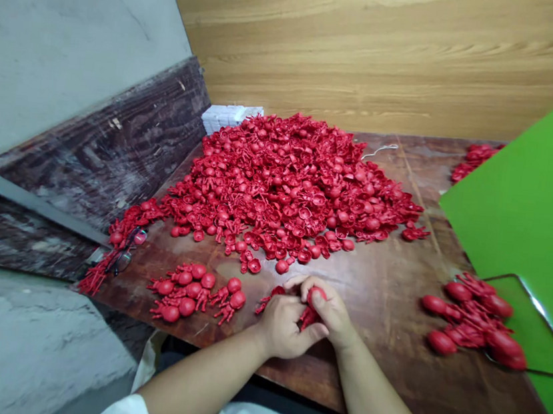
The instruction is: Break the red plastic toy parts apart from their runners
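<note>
My left hand (pixel 284 329) and my right hand (pixel 332 313) are closed together near the table's front edge, around a small red plastic figure (pixel 317 295). Its rounded head shows between the fingers; most of the rest is covered. Just beyond my left hand lies another red piece (pixel 274 293), partly hidden. To the left are a cluster of figures with round heads (pixel 183 289) and a smaller group (pixel 229 299). A large heap of red figure parts (pixel 289 182), with hollow half-heads among them, spreads across the table behind my hands.
Larger assembled-looking red figures (pixel 474 322) lie at the right, beside a green panel (pixel 534 198) and a bent metal rod (pixel 543 313). Eyeglasses (pixel 122 260) rest on red pieces at the left edge. White blocks (pixel 229 118) and a string (pixel 380 150) sit behind, before a wooden board (pixel 391 53).
</note>
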### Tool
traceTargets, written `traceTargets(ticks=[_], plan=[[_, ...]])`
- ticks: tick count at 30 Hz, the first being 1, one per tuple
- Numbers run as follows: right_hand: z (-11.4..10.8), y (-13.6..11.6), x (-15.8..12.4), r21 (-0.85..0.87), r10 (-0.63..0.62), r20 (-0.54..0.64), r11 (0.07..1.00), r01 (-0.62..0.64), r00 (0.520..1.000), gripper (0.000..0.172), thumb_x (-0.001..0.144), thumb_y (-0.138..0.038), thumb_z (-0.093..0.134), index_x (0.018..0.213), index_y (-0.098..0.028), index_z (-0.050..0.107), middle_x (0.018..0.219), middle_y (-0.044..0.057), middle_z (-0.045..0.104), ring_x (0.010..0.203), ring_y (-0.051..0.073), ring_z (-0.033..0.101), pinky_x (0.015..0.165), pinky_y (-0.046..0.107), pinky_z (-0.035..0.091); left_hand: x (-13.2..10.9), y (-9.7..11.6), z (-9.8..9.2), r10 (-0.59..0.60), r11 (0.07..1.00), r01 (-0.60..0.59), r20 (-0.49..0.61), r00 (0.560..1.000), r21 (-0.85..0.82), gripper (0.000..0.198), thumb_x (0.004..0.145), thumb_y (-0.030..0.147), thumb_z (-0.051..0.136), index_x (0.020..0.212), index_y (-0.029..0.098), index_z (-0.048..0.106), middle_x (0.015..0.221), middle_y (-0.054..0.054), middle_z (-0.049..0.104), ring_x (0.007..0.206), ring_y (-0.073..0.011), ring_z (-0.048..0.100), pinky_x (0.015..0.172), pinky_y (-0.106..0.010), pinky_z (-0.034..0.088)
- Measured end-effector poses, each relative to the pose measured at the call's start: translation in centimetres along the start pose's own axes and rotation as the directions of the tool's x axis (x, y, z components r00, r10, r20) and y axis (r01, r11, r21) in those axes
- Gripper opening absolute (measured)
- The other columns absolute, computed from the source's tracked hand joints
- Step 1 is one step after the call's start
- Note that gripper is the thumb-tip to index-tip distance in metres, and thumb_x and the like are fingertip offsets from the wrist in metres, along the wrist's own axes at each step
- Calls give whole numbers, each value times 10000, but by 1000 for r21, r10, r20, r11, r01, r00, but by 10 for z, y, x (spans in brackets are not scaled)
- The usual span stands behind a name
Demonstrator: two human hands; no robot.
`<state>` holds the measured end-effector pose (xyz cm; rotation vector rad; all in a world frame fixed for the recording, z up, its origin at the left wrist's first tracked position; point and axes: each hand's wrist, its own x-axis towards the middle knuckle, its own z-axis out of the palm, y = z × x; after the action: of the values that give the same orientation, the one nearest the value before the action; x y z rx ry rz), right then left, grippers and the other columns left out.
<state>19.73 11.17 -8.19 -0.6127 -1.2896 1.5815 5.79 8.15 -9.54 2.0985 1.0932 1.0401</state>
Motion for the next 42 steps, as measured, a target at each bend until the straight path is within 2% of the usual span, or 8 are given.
traceTargets(ticks=[4,13,22,25,30,36,39,42], plan=[[3,-5,-2,55,-9,41,998,7,999,372,944,-557,513,839,-216,618,1128,110,690,1073,292,609,980,452,442,1,1,-1,-14,995,14,1,1000,-94,415,942,448,494,695,144,630,662,-60,622,625,-149,592,601,-272,429],[6,-7,-1,78,-21,31,997,19,999,381,950,-562,491,852,-220,628,1145,108,683,1099,292,596,1003,455,424,4,6,-3,-40,995,39,-17,999,-97,352,937,404,509,758,136,652,708,-68,635,642,-152,592,598,-271,416],[8,1,-1,114,34,28,993,-37,999,433,974,-578,429,856,-211,625,1110,120,702,1068,295,639,968,472,468,-2,2,-5,-22,983,12,-52,998,-181,453,987,406,466,667,143,651,661,-69,627,632,-153,586,637,-283,477],[7,4,-2,112,41,60,993,-48,997,463,926,-651,474,964,-217,630,1167,137,687,1096,315,642,959,489,489,-2,3,-6,-38,975,22,-71,997,-220,452,994,401,456,665,145,629,650,-57,608,630,-148,569,643,-287,466],[5,9,-5,-114,48,124,993,-33,991,763,719,-678,741,1293,-203,578,1281,163,640,1192,353,610,1042,521,459,1,3,-6,-28,952,-11,-124,992,-307,505,997,485,386,657,157,565,668,-54,586,643,-152,554,632,-294,438],[6,11,-8,-284,-8,126,958,44,992,636,797,-632,688,1241,-178,641,1090,148,721,986,310,706,905,465,553,2,0,-4,49,958,-83,-128,991,-274,574,970,599,334,671,171,571,651,-56,604,611,-159,565,595,-288,435],[9,11,-9,-284,-65,129,954,99,990,730,739,-704,697,1239,-175,644,1132,162,703,1011,329,693,903,471,556,0,-1,-4,38,960,-71,-123,992,-272,569,996,549,335,659,163,582,617,-47,592,573,-142,555,573,-274,431],[13,13,-10,-252,-45,132,965,78,990,684,789,-624,696,1306,-187,597,1197,171,682,1056,332,682,942,503,541,0,-1,-5,79,960,-107,-116,990,-259,576,987,564,332,655,169,586,635,-60,609,604,-158,584,594,-289,461]])
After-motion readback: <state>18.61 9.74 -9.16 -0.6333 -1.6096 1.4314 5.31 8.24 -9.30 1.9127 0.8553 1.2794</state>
